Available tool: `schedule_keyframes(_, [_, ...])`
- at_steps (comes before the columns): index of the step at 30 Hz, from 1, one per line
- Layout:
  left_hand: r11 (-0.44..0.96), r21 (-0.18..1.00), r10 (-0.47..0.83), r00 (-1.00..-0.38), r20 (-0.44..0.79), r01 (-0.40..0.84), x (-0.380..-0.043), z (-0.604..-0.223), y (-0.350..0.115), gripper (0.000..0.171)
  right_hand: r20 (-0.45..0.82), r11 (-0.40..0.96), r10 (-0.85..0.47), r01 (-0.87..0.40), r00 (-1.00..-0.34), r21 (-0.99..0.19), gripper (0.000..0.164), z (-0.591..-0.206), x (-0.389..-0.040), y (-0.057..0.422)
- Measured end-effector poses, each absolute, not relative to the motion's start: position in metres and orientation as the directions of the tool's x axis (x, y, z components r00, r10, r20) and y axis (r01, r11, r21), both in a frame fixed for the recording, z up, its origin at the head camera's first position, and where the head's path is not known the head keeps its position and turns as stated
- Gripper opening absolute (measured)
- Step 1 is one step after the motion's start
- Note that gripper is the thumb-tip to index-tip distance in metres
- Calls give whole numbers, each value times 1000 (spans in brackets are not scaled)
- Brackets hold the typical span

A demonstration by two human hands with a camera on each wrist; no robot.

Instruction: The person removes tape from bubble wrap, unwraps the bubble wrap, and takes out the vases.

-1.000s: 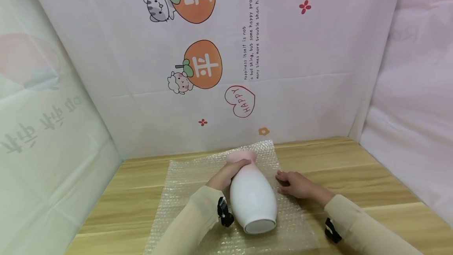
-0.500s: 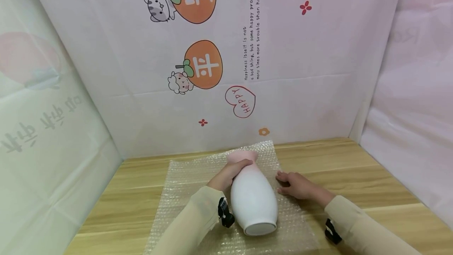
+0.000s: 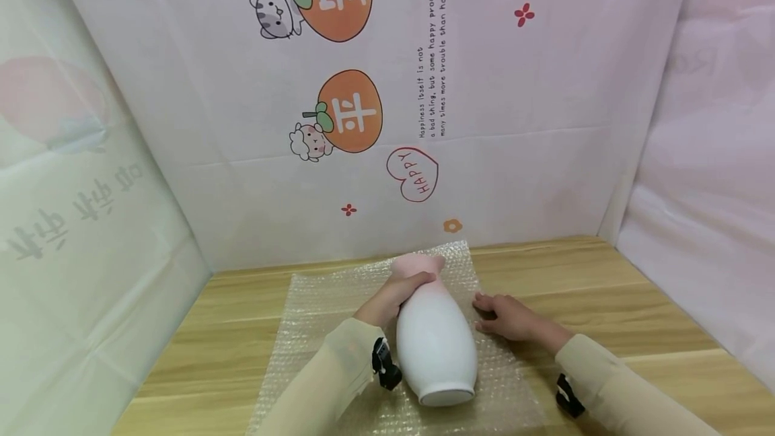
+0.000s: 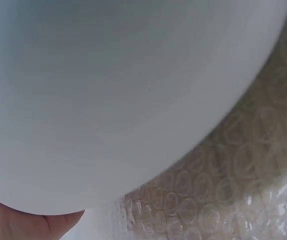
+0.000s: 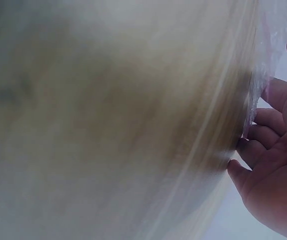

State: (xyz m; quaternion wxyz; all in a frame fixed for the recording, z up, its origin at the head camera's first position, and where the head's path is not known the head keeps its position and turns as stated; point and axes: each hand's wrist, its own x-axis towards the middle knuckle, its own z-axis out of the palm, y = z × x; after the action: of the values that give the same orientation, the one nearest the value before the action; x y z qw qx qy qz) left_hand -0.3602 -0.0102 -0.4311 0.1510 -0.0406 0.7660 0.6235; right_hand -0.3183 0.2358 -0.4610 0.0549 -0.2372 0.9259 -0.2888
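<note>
A pale vase (image 3: 436, 348), white at the body and pink toward its flared mouth, lies on its side on a sheet of bubble wrap (image 3: 327, 328) in the head view. Its base faces the front. My left hand (image 3: 390, 298) grips the pink neck, thumb side over the top; the fingers beneath are hidden. In the left wrist view the white body fills much of the frame, and part of the left hand (image 4: 28, 222) shows below it. My right hand (image 3: 508, 316) rests at the wrap's right edge, fingers loosely bent, thumb and forefinger apart. The right wrist view shows its fingertips at that edge.
The wrap lies on a wood-grain tabletop (image 3: 605, 301). A printed white cloth (image 3: 514, 153) hangs along the back, with cloth walls (image 3: 79, 221) at both sides. A small black device (image 3: 385, 363) sits at the left wrist, another (image 3: 569, 395) at the right.
The vase has shifted slightly rightward and toward the front, and its base face shows a little narrower. My left hand keeps its grip on the neck. The right hand stays in place.
</note>
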Motion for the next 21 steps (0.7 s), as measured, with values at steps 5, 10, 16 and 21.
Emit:
schedule_keyframes(5, [220,945,101,-958,-270,-243,-358,-429,-8,95,22,723,-456,-384,-890,-574,53,-463,-319,237])
schedule_keyframes(10, [216,951,107,-963,-248,-221,-356,-426,-7,96,29,724,-460,-393,-888,-567,53,-462,-319,237])
schedule_keyframes(16, [222,960,100,-976,-196,-170,-352,-423,-7,91,26,718,-470,-399,-882,-570,53,-462,-319,237])
schedule_keyframes(21, [175,975,108,-981,-161,-140,-349,-421,-8,82,29,719,-471,-403,-881,-567,53,-461,-319,238])
